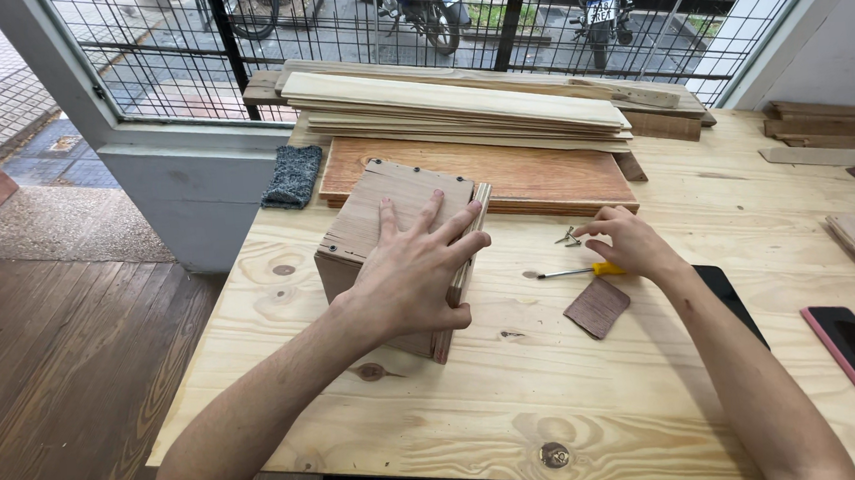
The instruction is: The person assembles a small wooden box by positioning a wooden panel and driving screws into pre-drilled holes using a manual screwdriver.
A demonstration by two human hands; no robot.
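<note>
A wooden box (388,243) sits on the pale wood desk (519,394), a little left of the middle of the frame. The left hand (415,271) lies flat on top of it with the fingers spread out, pressing but not gripping. The right hand (633,241) is curled over a yellow-handled screwdriver (578,272), touching its handle. Small screws (568,236) lie just beside that hand. A small brown wood piece (598,307) lies below it.
</note>
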